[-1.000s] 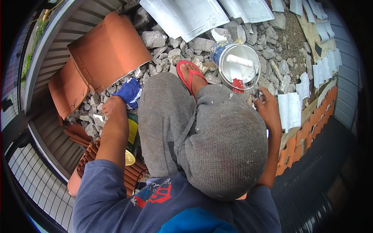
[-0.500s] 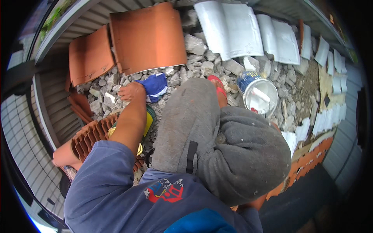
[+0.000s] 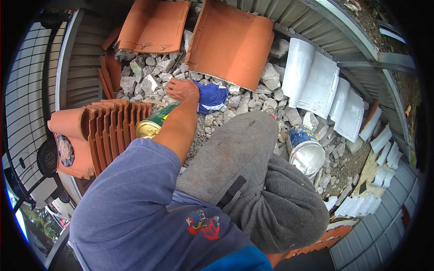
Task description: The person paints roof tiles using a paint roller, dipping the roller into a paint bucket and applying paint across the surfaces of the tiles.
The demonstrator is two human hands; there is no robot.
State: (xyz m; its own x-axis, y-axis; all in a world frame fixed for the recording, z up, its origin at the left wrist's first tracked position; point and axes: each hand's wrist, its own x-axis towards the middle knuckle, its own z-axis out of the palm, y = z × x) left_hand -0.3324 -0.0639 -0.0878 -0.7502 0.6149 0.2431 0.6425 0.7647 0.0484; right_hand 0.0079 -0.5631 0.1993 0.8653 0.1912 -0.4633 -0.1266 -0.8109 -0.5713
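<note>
My left hand (image 3: 183,89) rests on the broken grey stones (image 3: 158,65), palm down with its fingers apart and nothing seen in them. A crumpled blue and white cloth or wrapper (image 3: 211,97) lies against its wrist. Beneath my left forearm, a green tin (image 3: 164,116) with a gold end lies on its side, partly covered by the arm. My right hand does not show; my bent leg and shirt hide that side. To the right of my knee, a blue-labelled bucket (image 3: 307,153) stands tilted among the stones, its inside coated white.
Orange roof tiles (image 3: 228,49) lie across the rubble ahead, with white-painted tiles (image 3: 311,77) curving away to the right. A stack of orange tiles (image 3: 110,133) stands at the left. Corrugated metal walls (image 3: 83,58) enclose the rubble.
My view has turned left, so the things ahead sit further right. My left hand stays on the stones beside the blue cloth. A white thing seen inside the bucket earlier no longer shows.
</note>
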